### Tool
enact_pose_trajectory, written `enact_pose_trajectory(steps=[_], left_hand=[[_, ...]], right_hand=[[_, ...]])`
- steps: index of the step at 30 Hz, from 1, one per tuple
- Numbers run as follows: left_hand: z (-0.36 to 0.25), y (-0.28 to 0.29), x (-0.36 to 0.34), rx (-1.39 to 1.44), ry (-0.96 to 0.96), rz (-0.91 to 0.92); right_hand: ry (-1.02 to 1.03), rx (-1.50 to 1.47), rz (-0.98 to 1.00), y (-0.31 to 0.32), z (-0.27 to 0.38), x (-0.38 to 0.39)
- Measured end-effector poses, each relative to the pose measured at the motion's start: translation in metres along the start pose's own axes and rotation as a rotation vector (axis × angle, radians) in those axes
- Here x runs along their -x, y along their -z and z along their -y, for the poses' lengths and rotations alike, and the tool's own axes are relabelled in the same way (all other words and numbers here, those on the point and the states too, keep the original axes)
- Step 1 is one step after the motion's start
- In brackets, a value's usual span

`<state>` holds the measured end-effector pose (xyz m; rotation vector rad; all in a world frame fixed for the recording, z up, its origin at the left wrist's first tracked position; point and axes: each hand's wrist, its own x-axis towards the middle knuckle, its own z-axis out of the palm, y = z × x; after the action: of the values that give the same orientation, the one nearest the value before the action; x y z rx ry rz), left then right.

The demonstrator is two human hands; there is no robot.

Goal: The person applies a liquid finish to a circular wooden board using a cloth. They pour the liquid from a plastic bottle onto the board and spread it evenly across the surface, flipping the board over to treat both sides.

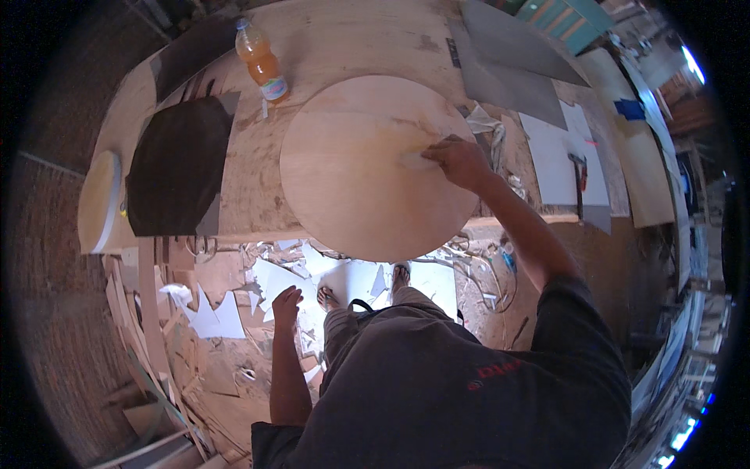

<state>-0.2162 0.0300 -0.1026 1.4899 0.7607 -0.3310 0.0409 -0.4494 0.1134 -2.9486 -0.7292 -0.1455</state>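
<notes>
A large round wooden board (pixel 351 195) lies on the workbench (pixel 258 187), reaching over its front edge. On its right part, my right hand (pixel 457 160) is closed on a small pale piece (pixel 418 158), too indistinct to name, held against the surface. Below the bench edge, my left hand (pixel 287 305) hangs away from the board, fingers loosely curled and apart, holding nothing.
A bottle of orange liquid (pixel 259 59), a dark sheet (pixel 176 164), a thick pale disc (pixel 98 203), white sheets (pixel 551 148) and a hammer-like tool (pixel 580 176) lie around the board. Offcuts (pixel 211 313) and looped cord litter the floor around my feet.
</notes>
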Motion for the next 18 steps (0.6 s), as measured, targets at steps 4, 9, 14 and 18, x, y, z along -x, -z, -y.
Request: enact_pose_trajectory(steps=[4, 9, 14, 18], left_hand=[[-0.024, -0.046, 0.045, 0.069, 0.077, -0.044], [-0.050, -0.106, 0.080, 0.221, 0.058, 0.005], [-0.065, -0.148, 0.085, 0.346, 0.064, 0.060], [-0.062, -0.152, 0.094, 0.315, 0.030, 0.010]], right_hand=[[0.045, 0.087, 0.185, 0.016, -0.015, -0.015], [0.393, 0.056, 0.070, 0.008, -0.026, -0.072], [0.587, -0.008, 0.099, -0.015, -0.023, -0.102], [0.435, 0.243, 0.428, 0.009, -0.055, -0.080]])
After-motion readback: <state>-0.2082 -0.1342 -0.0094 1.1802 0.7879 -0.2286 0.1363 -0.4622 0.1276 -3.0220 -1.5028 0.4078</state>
